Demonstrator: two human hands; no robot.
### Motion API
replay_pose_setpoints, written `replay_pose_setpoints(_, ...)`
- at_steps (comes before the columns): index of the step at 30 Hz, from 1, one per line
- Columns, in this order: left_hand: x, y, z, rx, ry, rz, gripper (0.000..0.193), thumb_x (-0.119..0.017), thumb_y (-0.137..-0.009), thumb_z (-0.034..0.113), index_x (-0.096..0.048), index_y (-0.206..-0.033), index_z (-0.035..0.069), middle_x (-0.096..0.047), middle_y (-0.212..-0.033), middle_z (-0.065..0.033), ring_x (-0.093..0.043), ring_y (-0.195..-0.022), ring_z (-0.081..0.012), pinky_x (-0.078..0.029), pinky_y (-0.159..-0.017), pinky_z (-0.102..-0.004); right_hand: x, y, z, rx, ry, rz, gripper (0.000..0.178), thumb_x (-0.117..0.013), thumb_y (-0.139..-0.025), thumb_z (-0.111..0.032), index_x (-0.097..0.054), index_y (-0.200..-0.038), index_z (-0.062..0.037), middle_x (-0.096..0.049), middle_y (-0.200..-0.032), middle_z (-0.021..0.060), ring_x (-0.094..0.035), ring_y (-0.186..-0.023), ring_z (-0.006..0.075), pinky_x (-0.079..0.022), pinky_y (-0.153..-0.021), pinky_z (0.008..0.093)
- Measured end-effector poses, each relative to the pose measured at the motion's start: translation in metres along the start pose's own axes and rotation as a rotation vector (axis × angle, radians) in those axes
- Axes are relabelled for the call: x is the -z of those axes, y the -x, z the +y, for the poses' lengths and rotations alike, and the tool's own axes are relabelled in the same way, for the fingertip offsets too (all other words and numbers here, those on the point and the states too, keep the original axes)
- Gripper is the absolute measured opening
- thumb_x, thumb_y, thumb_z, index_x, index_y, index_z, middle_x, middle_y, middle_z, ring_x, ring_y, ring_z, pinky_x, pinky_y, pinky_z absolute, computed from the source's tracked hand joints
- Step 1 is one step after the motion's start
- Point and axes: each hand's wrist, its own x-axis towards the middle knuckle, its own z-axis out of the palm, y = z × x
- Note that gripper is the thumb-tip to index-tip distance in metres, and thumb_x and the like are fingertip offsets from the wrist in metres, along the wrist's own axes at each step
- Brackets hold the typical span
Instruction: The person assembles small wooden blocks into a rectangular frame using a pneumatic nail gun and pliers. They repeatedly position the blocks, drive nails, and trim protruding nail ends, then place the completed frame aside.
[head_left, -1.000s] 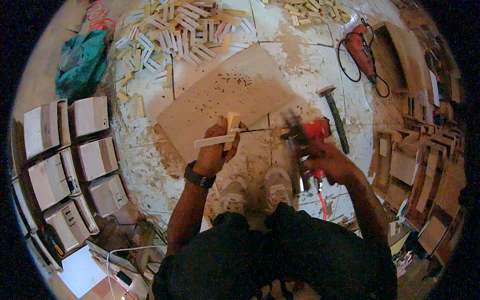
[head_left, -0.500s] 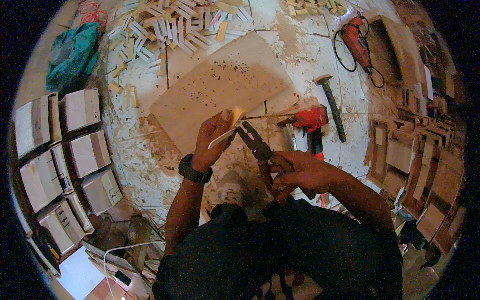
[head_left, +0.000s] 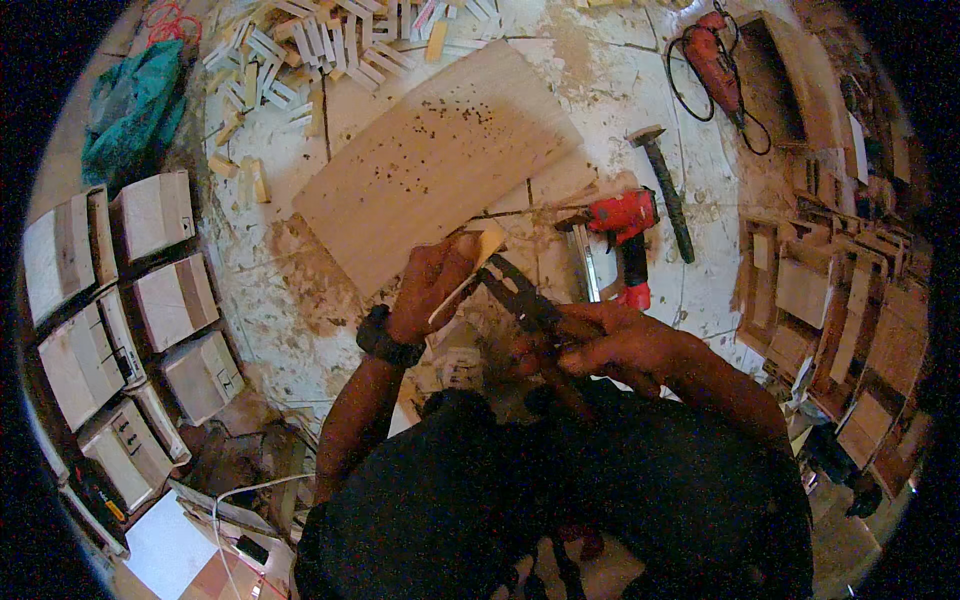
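Pale, angled wooden piece: I see it clamped in the left hand, above the white tiled floor. Right hand closed around dark metal pliers, tips just beside it. I judge it unfinished; similar pieces lie heaped beyond.

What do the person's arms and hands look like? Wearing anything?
The left grip and right grip are gloveless hands. The left forearm and right forearm show no sleeves. A chunky dark wristband, maybe a watch, is on the left side only.
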Motion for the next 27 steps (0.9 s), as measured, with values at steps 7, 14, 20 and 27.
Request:
replay_pose_setpoints(7,0.004,0.002,0.002,-0.087,-0.185,-0.001,0.046,-0.038,-0.096,0.036,-0.054,-0.072,0.000,-0.045,-0.051,-0.0030,-0.041,-0.049,-0.0101,-0.033,-0.046,-0.0297,0.002,-0.003,0.010,-0.090,0.003,-0.007,0.044,-0.067,-0.078,-0.016,-0.052,-0.119,-0.0044,-0.061,-0.110,0.0061,-0.057,-0.100,0.0166,-0.045,-0.087,0.0323)
replay_pose_setpoints(14,0.007,0.005,0.008,-0.024,-0.077,0.024,0.048,-0.037,-0.096,0.037,-0.053,-0.069,0.000,-0.047,-0.050,-0.0046,-0.041,-0.046,-0.0131,-0.034,-0.045,-0.0313,-0.002,-0.013,0.018,-0.045,0.095,0.051,0.034,-0.067,-0.080,-0.021,-0.058,-0.107,-0.0048,-0.064,-0.097,0.0028,-0.059,-0.083,0.0124,-0.048,-0.075,0.0294)
replay_pose_setpoints(20,0.012,0.004,0.002,-0.041,-0.223,-0.007,0.050,-0.038,-0.096,0.038,-0.061,-0.084,-0.004,-0.049,-0.050,-0.0070,-0.048,-0.045,-0.0149,-0.039,-0.046,-0.0314,-0.003,-0.009,0.016,-0.026,0.030,-0.004,0.033,-0.067,-0.080,-0.021,-0.057,-0.108,-0.0065,-0.063,-0.091,0.0014,-0.057,-0.079,0.0108,-0.047,-0.071,0.0287)
replay_pose_setpoints(27,0.070,0.009,-0.022,-0.359,-0.492,0.020,0.036,-0.056,-0.086,0.020,-0.056,-0.111,-0.006,-0.061,-0.084,-0.0169,-0.059,-0.071,-0.0206,-0.046,-0.063,-0.0339,-0.014,-0.010,0.000,0.003,0.472,0.162,0.037,-0.062,-0.083,-0.014,-0.049,-0.115,-0.0029,-0.059,-0.092,0.0043,-0.056,-0.085,0.0132,-0.046,-0.077,0.0291)
